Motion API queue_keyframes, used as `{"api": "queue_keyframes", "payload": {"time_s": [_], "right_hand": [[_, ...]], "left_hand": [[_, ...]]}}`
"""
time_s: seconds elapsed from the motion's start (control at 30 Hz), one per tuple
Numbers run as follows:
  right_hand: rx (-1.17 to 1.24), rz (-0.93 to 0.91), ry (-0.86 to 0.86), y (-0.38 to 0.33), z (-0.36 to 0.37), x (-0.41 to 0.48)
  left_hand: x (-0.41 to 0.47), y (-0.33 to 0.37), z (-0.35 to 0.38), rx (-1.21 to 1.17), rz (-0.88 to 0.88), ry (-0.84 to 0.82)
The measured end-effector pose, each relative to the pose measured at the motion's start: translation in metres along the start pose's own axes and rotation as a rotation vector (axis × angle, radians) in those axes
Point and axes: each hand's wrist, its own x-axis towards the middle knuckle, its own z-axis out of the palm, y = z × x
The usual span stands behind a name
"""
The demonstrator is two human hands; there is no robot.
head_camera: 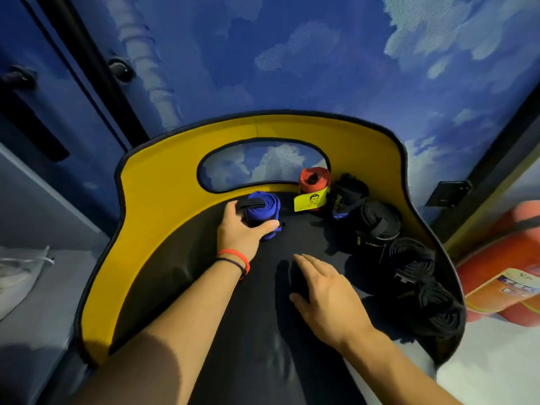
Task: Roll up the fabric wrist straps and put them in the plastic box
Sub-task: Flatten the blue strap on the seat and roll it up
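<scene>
– Gripping the blue rolled strap inside the yellow-walled box, that's the left hand; the right hand hovers flat, fingers straight, holding nothing.
– Placing step, I'd say; next it wants letting go beside the red roll. Any writing?
– Black roll reads "…TING"; the yellow tag shows a drawn figure.

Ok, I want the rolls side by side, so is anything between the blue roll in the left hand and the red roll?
Nothing visible. Only bare black floor of the yellow-walled plastic box lies between the blue rolled fabric strap, held by the left hand, and the red rolled fabric strap.
</scene>
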Motion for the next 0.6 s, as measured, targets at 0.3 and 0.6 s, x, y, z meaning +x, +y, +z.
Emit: {"api": "queue_keyframes", "payload": {"time_s": [0.3,0.6], "right_hand": [[-0.098,-0.01,0.025,0.01,0.002,0.026],[-0.136,-0.022,-0.005,0.015,0.001,0.025]], "left_hand": [[0.064,0.01,0.053,0.051,0.092,-0.054],[0.088,0.021,0.069,0.16,0.058,-0.043]]}}
